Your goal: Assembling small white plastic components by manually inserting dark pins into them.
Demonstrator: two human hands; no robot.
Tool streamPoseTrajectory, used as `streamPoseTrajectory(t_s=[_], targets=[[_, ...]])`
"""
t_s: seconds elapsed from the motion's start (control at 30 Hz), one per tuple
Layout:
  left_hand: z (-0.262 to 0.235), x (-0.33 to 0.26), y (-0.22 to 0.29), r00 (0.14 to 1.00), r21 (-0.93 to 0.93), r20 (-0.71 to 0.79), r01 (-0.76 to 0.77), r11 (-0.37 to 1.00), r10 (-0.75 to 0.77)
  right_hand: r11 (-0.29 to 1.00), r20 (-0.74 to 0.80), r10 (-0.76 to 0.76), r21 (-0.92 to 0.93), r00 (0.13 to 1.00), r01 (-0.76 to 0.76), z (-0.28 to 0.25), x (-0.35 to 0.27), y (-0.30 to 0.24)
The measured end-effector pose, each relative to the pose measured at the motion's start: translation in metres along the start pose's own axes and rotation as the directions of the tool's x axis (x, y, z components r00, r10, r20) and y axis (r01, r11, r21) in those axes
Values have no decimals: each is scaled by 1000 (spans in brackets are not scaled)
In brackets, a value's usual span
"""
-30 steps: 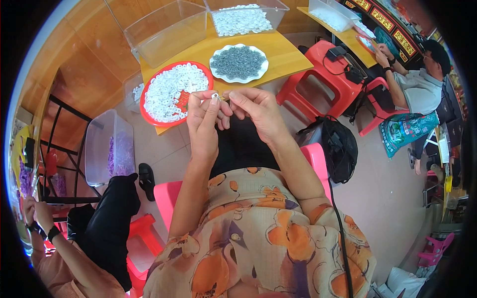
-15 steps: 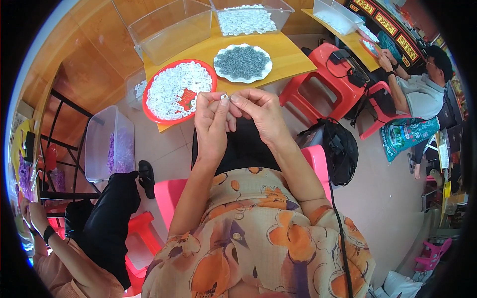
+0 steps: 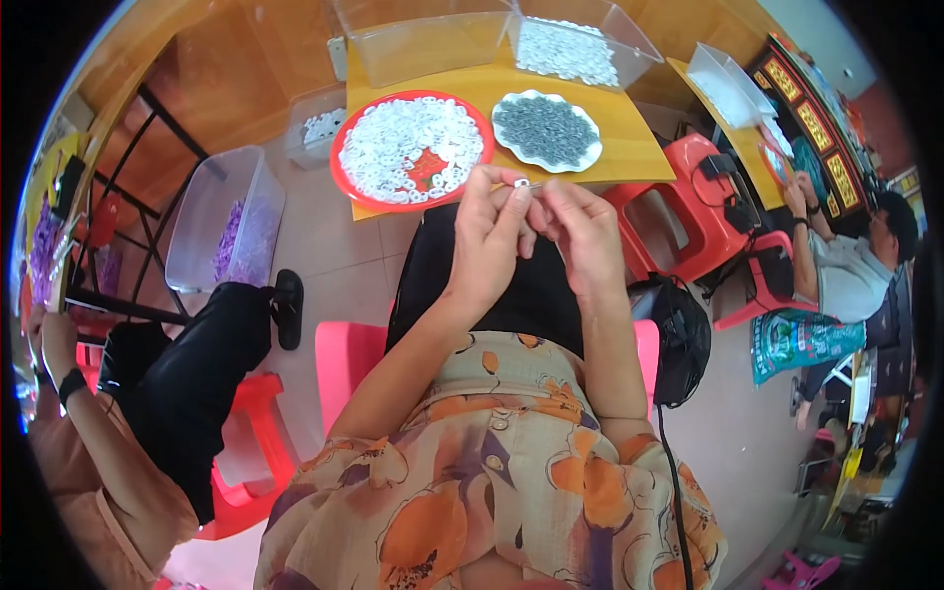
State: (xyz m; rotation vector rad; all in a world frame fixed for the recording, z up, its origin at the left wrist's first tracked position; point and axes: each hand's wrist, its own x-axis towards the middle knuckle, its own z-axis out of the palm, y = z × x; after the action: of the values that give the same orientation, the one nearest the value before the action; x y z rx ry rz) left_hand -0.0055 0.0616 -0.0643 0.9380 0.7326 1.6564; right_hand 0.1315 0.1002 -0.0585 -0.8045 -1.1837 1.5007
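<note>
Over my lap, just in front of the table edge, my left hand (image 3: pixel 489 241) pinches a small white plastic ring piece (image 3: pixel 521 183) between thumb and forefinger. My right hand (image 3: pixel 582 231) meets it from the other side, fingertips pressed together close to the piece. Whatever lies between those right fingertips is too small to make out. Beyond my hands, a red round tray (image 3: pixel 343 162) bears many similar white pieces (image 3: pixel 403 133). To its right, a white scalloped plate (image 3: pixel 590 157) holds a heap of small grey pieces (image 3: pixel 544 126).
Clear plastic bins (image 3: pixel 428 49) stand at the back of the yellow table (image 3: pixel 634 147). A red stool (image 3: pixel 678 202) carries black devices with cables. On the left, a translucent tub (image 3: pixel 182 236) of purple pieces stands near a seated person (image 3: pixel 128 462); another person (image 3: pixel 846 265) sits at right.
The view has turned left, so table, trays and hands appear farther right in the picture. Both hands keep their pinch around the small white piece.
</note>
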Motion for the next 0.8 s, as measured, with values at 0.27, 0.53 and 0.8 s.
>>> streamPoseTrajectory(t_s=[0.27, 0.53, 0.8], targets=[[-4, -15, 25, 986, -28, 162, 51, 998, -46, 861, 145, -32, -499, 989, 101, 33, 82, 44], [-13, -17, 43, 978, -50, 200, 63, 997, -52, 191, 368, 2, -913, 930, 361, 87, 140, 112], [-17, -15, 47, 988, -95, 152, 52, 994, -37, 28, 388, 46, -922, 920, 387, 106, 136, 112]])
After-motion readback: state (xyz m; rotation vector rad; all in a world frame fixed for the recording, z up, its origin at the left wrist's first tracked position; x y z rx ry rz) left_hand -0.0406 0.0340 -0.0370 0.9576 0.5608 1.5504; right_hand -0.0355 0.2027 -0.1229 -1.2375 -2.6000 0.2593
